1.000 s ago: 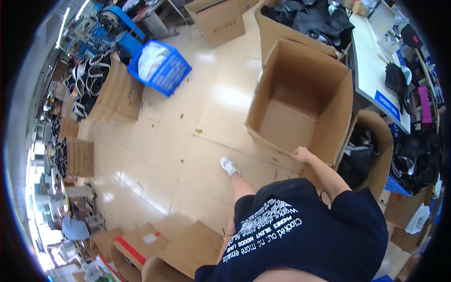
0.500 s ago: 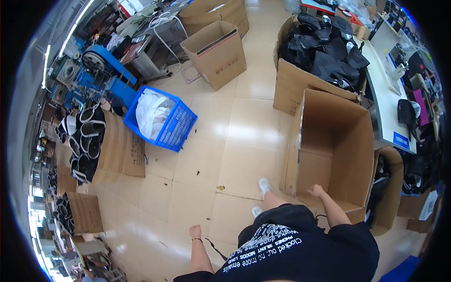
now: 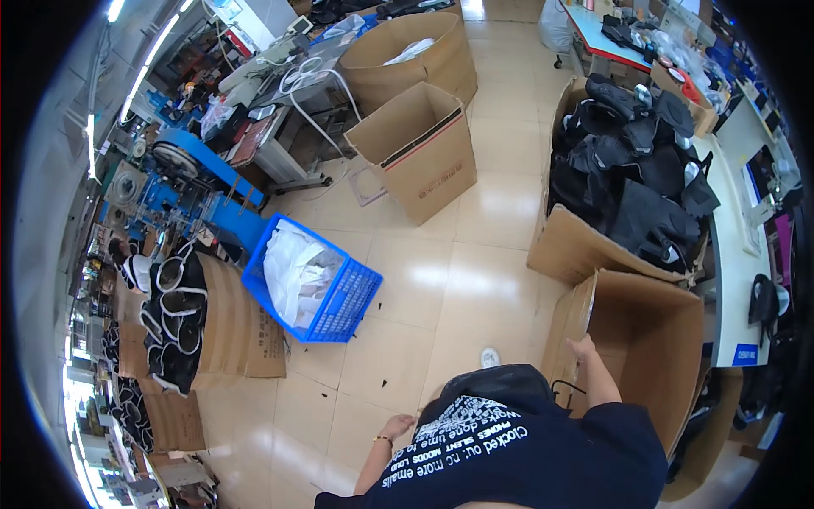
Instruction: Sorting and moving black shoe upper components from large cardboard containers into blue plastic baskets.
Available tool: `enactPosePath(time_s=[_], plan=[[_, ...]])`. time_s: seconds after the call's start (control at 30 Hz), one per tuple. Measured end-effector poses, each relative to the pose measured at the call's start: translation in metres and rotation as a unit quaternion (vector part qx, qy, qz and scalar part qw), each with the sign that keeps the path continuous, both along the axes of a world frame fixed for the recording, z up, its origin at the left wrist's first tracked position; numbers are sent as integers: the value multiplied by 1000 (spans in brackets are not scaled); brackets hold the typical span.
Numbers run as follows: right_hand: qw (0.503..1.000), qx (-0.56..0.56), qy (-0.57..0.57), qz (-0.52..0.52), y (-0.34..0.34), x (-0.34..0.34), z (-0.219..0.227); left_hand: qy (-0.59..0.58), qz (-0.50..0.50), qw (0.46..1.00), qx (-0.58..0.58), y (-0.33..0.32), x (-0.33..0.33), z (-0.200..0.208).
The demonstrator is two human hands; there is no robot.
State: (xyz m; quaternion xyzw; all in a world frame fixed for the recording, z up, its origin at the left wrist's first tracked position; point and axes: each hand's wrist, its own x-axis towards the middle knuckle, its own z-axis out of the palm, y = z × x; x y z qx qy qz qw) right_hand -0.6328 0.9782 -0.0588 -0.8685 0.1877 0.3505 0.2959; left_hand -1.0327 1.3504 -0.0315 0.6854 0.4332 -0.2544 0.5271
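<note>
My left hand [image 3: 397,427], with a bracelet at the wrist, hangs beside the front of my black T-shirt [image 3: 509,450]. Its fingers are loosely curled, and I see nothing in them. My right hand [image 3: 582,347] is over the left side of an open, tall cardboard box [image 3: 638,339] that looks bare inside. Its fingers are curled in, with nothing visible in them; whether they touch the box edge I cannot tell. Directly beyond stands another carton [image 3: 585,242], heaped with black padded pieces [image 3: 644,174].
To the left, a blue plastic basket [image 3: 360,293] holds white material. Near it are a blue machine [image 3: 233,216] and a carton [image 3: 242,322] of black pieces with white trim. Ahead stand an open carton [image 3: 432,174] and a round cardboard bin [image 3: 441,64]. A white table [image 3: 738,297] runs along the right.
I have moved forward, so the boxes and basket sit lower in view. My left hand has come in closer to my body; my right hand is now nearer the box's left side.
</note>
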Motion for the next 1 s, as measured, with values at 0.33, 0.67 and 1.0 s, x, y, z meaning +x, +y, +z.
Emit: enactPosePath(time_s=[0.33,0.67,1.0], plan=[[975,-169,-96,-103,13,91,-62,52,-131,989,46,172,169,-21],[931,-329,-59,-147,93,102,-7,-27,-280,947,154,377,413,-22],[996,39,-51,-57,219,246,29,-112,-95,970,195,431,638,-36]])
